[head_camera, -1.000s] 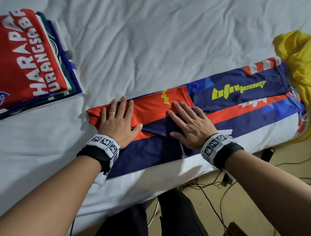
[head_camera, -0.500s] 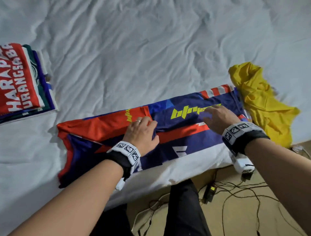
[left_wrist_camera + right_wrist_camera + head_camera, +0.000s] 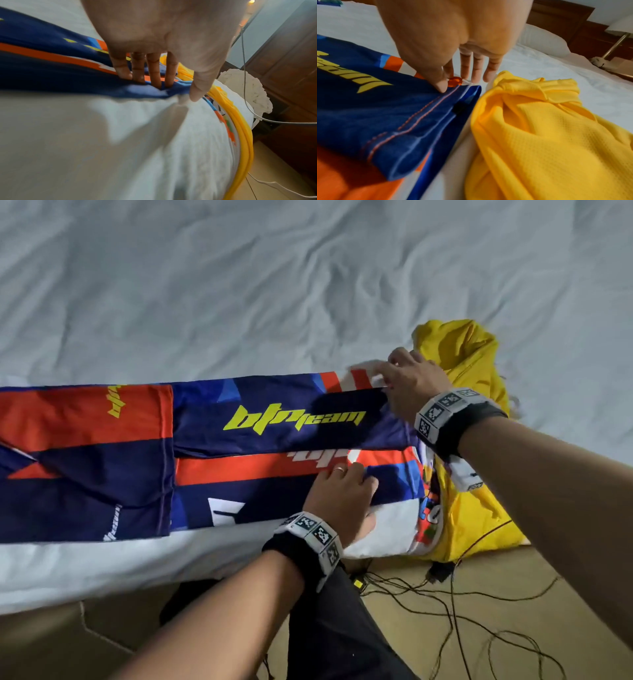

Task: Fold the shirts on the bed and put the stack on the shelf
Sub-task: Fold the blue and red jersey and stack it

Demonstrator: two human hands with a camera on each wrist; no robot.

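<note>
A navy, red and white jersey (image 3: 274,419) with yellow lettering lies folded into a long strip along the bed's near edge. My left hand (image 3: 363,484) sits at its near right part, fingers on top and thumb at the edge, gripping the bunched cloth (image 3: 51,67) as the left wrist view shows around my hand (image 3: 171,89). At the strip's far right corner my right hand (image 3: 383,378) pinches the hem (image 3: 385,115) between thumb and forefinger (image 3: 448,82), other fingers straight. A crumpled yellow shirt (image 3: 459,354) (image 3: 539,135) lies just right of the jersey.
The white bed sheet (image 3: 274,285) stretches wrinkled beyond the jersey. Cables (image 3: 445,594) trail over the floor below the bed edge beside my dark trousers (image 3: 335,628). A pillow (image 3: 539,40) and lamp (image 3: 621,27) stand at the bed's head, by dark wooden furniture (image 3: 291,67).
Both hands slid from the jersey's left part to its right end, going from flat pressing to gripping. The view swung right, so the folded stack left the picture.
</note>
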